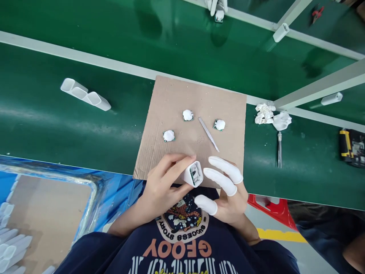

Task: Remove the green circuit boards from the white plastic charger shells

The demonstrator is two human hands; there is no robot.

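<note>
My left hand [165, 182] grips a white plastic housing [187, 176], its open end turned to the right. Inside that opening a green circuit board [192, 173] with metal parts shows. My right hand [230, 194], with white finger cots on the thumb and two fingers, is held apart from the housing, fingers spread and nothing between them. Beyond the hands, metal tweezers [209, 134] lie on a cardboard sheet [159, 99]. Three small circuit boards topped with white material lie around them: a left one [169, 136], a middle one [188, 115] and a right one [219, 125].
White housings [85, 94] lie on the green table at left. To the right are white finger cots [268, 114], a second pair of tweezers [279, 150] and a yellow-black tool [345, 144]. A blue-lined box [85, 190] holds more housings. Across the table, a co-worker's gloved hand [216, 5] touches a board.
</note>
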